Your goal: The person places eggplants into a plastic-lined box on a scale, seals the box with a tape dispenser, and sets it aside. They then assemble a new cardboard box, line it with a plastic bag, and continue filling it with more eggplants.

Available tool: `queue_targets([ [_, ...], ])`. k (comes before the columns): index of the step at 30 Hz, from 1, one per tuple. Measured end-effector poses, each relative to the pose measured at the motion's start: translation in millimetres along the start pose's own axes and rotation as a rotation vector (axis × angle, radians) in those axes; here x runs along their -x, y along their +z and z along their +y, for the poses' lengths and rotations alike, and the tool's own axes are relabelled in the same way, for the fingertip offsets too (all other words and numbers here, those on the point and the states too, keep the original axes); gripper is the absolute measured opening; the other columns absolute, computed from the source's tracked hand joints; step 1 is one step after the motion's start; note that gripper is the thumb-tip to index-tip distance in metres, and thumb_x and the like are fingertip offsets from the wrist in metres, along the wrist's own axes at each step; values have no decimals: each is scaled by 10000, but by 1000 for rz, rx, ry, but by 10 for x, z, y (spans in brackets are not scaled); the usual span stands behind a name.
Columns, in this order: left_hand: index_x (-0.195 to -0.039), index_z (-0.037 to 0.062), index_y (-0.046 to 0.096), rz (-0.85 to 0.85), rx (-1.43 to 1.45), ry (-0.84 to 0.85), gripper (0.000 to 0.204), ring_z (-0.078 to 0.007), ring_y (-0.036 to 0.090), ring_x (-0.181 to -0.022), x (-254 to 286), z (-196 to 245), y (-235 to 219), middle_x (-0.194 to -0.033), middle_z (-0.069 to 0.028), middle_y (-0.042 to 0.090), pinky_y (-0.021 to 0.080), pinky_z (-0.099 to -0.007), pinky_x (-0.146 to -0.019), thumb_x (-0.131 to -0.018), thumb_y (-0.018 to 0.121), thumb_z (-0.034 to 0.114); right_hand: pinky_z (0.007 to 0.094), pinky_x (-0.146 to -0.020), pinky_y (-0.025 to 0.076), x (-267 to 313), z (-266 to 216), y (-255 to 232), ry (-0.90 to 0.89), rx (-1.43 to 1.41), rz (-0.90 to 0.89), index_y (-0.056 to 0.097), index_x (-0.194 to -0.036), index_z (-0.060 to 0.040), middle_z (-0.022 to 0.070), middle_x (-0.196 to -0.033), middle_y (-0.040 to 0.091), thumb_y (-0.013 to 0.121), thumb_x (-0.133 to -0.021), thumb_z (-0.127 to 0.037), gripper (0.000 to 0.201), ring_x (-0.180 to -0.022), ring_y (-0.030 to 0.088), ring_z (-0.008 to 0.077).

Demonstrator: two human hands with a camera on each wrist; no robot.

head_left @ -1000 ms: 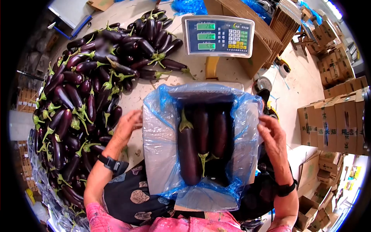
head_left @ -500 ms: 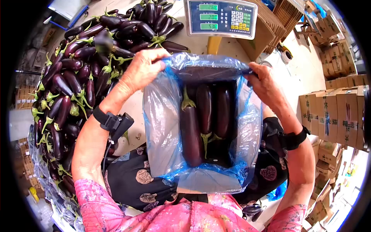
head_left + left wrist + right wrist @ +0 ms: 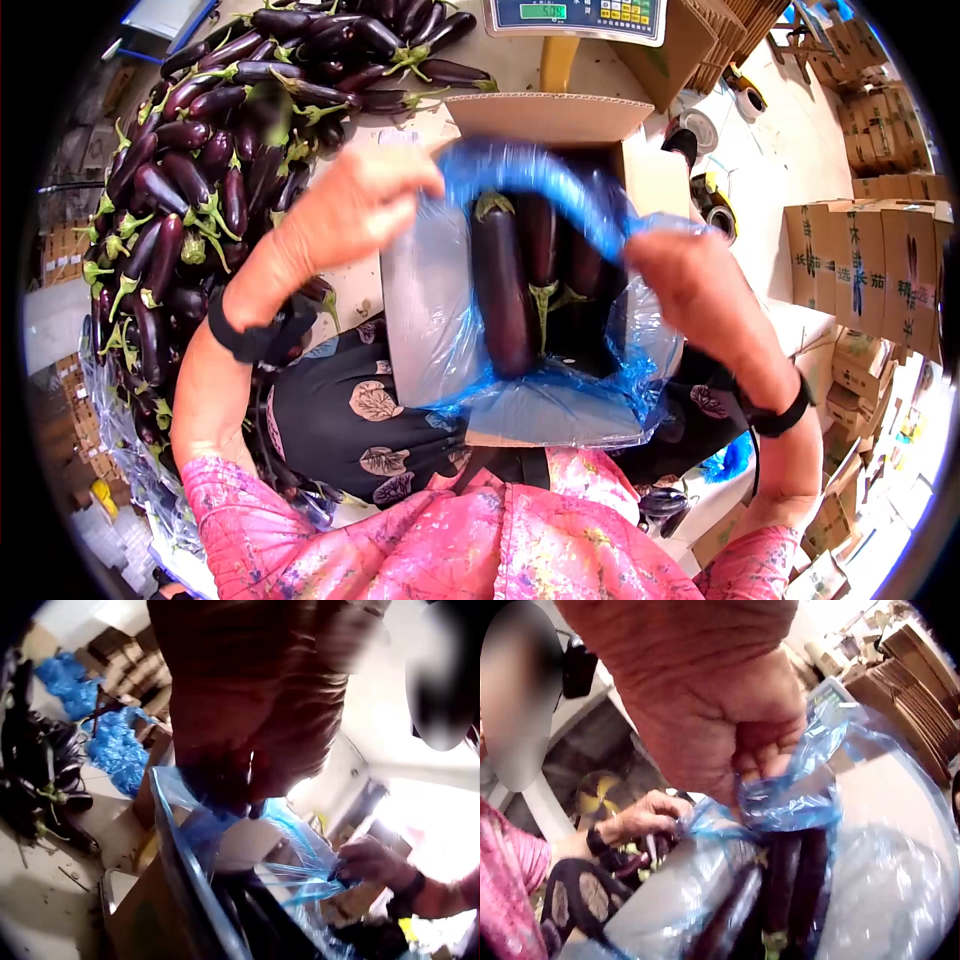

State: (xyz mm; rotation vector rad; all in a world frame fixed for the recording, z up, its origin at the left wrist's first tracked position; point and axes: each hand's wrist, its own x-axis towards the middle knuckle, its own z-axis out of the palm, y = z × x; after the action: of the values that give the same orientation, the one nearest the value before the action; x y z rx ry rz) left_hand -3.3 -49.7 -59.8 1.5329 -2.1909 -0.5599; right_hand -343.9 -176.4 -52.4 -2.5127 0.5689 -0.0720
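Left hand (image 3: 355, 205) at ten o'clock, right hand (image 3: 693, 293) at three around carton (image 3: 550, 115) | both grip blue liner (image 3: 505, 170) | likely so it clears eggplants (image 3: 505, 290)

The liner (image 3: 575, 200) is thin, glossy, crinkled plastic film, partly see-through, over a carton (image 3: 550, 115) of matt cardboard. Inside, 3 eggplants (image 3: 505, 290) have smooth, shiny skins and duller caps (image 3: 494, 205). The shirt (image 3: 430, 545) is creased cloth, the garment over the legs (image 3: 335, 430) matt cloth, and the scale's panel (image 3: 585, 14) smooth, plastic-looking.
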Motion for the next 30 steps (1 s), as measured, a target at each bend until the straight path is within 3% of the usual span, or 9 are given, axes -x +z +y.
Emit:
queue_targets([
  [2,-1004,7,669,-342,-137,5,234,-348,639,-981,101,160,-2,-1004,-142,665,528,-397,-861,-781,607,37,496,-732,557,208,33,282,36,63,-282,647,-890,-78,150,-752,658,618,-822,-32,86,-761,675,394],
  [4,-1089,22,662,-155,-30,-39,283,-318,629,-1061,171,134,-29,-1109,-134,659,523,-391,-887,-813,632,75,468,-673,528,377,64,427,79,-3,-495,626,-870,-51,163,-773,641,628,-830,-14,55,-790,662,381],
  [8,-1295,44,594,305,243,-528,450,-255,588,-1195,226,-94,-175,-1297,-136,613,512,-383,-925,-889,688,216,463,-737,527,375,-80,227,196,-75,34,636,-971,-37,173,-976,626,716,-803,-32,186,-833,643,391],
  [11,-1411,35,503,230,554,-823,618,-225,550,-1249,198,-250,-28,-1397,-164,542,496,-375,-956,-912,703,341,453,-842,506,299,32,130,82,217,247,569,-1134,-31,194,-1084,598,798,-750,-97,452,-1005,592,413],
  [14,-997,-3,647,30,719,-800,366,-134,634,-802,174,-349,62,-877,-31,639,507,-274,-682,-932,672,357,472,-736,524,348,194,295,444,281,-193,524,-1164,-44,187,-864,658,789,-791,-184,479,-811,623,442],
  [17,-781,46,579,43,504,-757,338,-74,518,-579,169,-246,21,-662,51,518,444,-250,-548,-957,635,328,488,-661,505,495,288,495,321,69,-206,580,-898,-17,205,-761,634,758,-838,-217,274,-735,641,431],
  [20,-756,62,542,75,121,-647,320,-63,491,-546,178,-173,-102,-629,38,497,426,-239,-517,-975,600,289,462,-642,453,514,154,481,268,-247,-164,562,-776,20,209,-762,582,718,-890,-204,296,-702,585,405],
  [27,-888,22,653,-282,597,-324,215,-60,597,-629,-253,841,-170,-724,17,608,501,-236,-590,-989,624,210,384,-647,436,270,-244,320,288,-632,-291,577,-952,28,119,-816,536,708,-937,-238,297,-708,533,240],
  [30,-1071,21,658,-64,796,-215,182,-83,635,-816,-367,949,-223,-907,-35,658,539,-270,-743,-981,635,178,344,-700,492,375,-250,367,168,-644,-15,622,-1114,-3,121,-923,630,720,-932,-272,339,-790,603,212],
])
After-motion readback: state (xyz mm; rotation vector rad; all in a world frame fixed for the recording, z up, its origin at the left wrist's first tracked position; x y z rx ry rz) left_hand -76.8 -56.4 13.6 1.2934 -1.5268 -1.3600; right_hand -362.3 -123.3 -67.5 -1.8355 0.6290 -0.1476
